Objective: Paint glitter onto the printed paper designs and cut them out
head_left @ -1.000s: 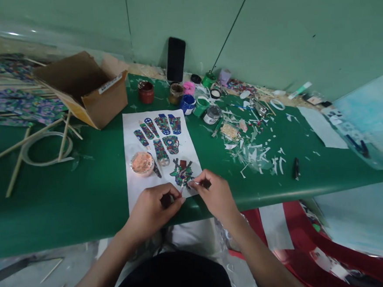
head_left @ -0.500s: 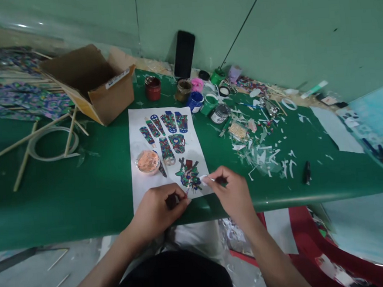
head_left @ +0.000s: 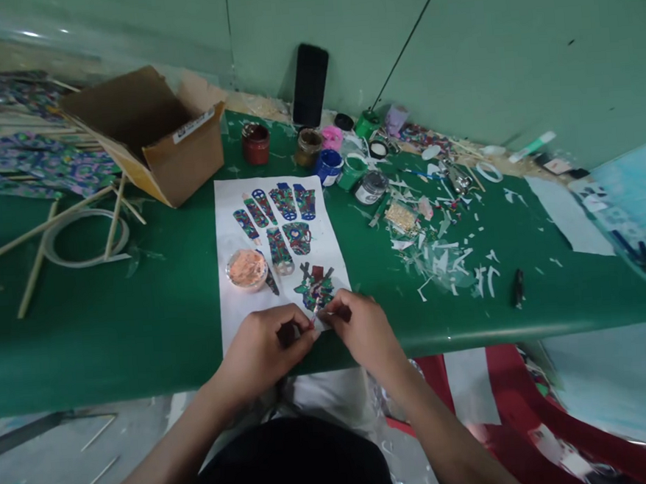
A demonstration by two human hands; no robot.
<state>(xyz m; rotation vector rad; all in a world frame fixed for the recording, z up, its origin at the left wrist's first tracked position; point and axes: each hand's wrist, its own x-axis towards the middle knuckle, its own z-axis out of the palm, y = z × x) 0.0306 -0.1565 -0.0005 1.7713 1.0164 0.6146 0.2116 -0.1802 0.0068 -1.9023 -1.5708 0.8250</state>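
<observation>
My left hand (head_left: pixel 277 341) is closed in a pinch on a small painted piece (head_left: pixel 314 318), reddish at its lower end. Close beside it, my right hand (head_left: pixel 362 328) pinches something small and pale, mostly hidden by the fingertips. Both sets of fingertips meet over the lower edge of a white sheet of paper (head_left: pixel 239 314). Just beyond them lies a multicoloured painted figure (head_left: pixel 315 283) with a red top. Higher on the sheet are several painted cut-out pieces (head_left: pixel 284 200). A round tub of peach-coloured paste (head_left: pixel 247 269) stands on the sheet's left side.
Open paint jars (head_left: pixel 329 166) line the back of the green table (head_left: pixel 158 335). A phone (head_left: pixel 310 84) leans on the wall. To the left are a cardboard box (head_left: pixel 187 152), sticks and a coiled strip (head_left: pixel 84 236). White scraps (head_left: pixel 451 262) and a black tool (head_left: pixel 519 287) lie right.
My right hand has moved left, bringing its fingertips up to those of my left hand. The white bit that showed in its fingers is now mostly hidden. My left hand keeps its pinch.
</observation>
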